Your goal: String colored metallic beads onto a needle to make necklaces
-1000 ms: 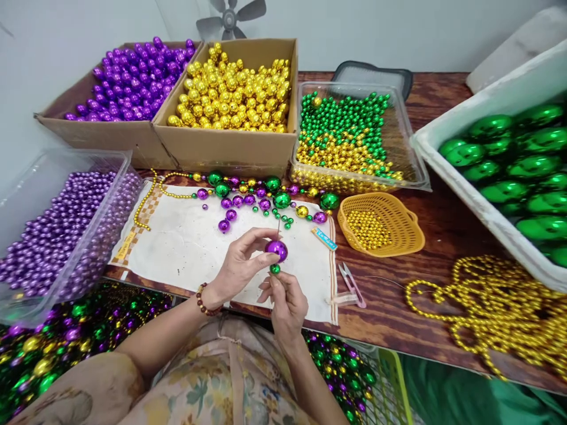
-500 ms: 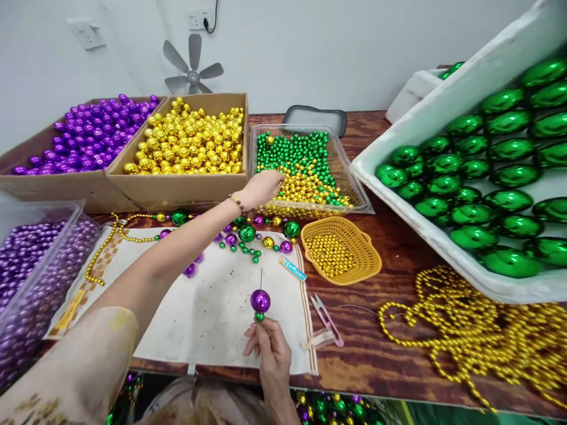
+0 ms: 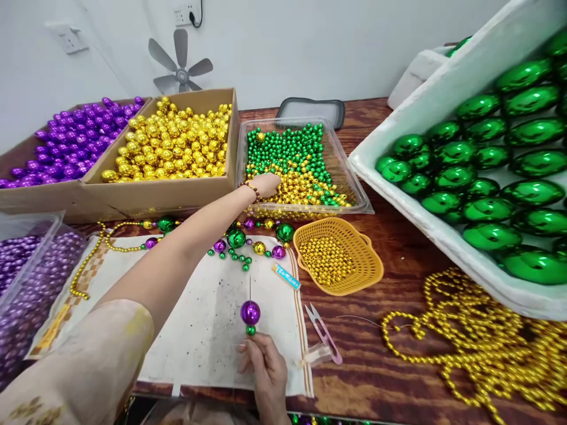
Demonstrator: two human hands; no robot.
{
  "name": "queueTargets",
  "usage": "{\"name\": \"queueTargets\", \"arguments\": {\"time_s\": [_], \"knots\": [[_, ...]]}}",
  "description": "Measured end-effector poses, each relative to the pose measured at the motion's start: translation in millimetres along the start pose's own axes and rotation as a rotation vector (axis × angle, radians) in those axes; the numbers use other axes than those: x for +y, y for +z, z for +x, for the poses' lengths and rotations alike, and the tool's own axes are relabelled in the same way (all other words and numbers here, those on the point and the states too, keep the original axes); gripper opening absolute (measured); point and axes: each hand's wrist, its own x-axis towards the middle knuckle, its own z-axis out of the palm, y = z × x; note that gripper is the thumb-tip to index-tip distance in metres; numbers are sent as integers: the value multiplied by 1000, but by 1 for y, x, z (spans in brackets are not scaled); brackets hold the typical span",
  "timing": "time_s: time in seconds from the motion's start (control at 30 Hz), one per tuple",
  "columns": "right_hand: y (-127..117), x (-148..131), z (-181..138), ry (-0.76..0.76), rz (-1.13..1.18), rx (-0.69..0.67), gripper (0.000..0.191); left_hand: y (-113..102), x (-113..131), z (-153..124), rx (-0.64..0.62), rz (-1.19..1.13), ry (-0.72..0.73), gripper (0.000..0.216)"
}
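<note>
My left hand (image 3: 267, 185) reaches into a clear plastic tray (image 3: 349, 171) of small green beads (image 3: 287, 144) and gold beads (image 3: 301, 186). Its fingers curl down among the gold ones, and their tips are hidden. Low over the white cloth (image 3: 195, 330), my right hand (image 3: 268, 357) pinches an upright needle (image 3: 250, 289) just under a small green bead (image 3: 250, 330). A larger shiny purple bead (image 3: 250, 313) sits above that on the needle. Behind, a strand of purple, green and gold beads (image 3: 236, 238) lies along the cloth's far edge, partly covered by my left forearm.
Boxes of purple (image 3: 88, 133) and gold balls (image 3: 177, 147) stand at the back left. A yellow basket (image 3: 370, 271) holds gold beads. Scissors (image 3: 325, 336) lie beside the cloth. Gold bead strands (image 3: 487, 348) and a foam box (image 3: 398, 236) of green ornaments occupy the right.
The view has shifted slightly. My left hand has sunk a little lower among the gold beads in the tray. My right hand still holds the needle with the purple and green beads.
</note>
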Motion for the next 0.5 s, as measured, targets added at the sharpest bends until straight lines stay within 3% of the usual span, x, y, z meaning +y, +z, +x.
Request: {"name": "queueTargets", "arguments": {"time_s": [0.17,0.3,0.5], "knots": [[0,-2,1,-39,-32,3,24,2,-1,0,91,-19,48,39],[-1,-5,3,-56,-72,-4,25,6,0,8,60,-51,113,32],[1,-3,4,-19,-74,31,26,8,2,9,77,-133,71,18]]}}
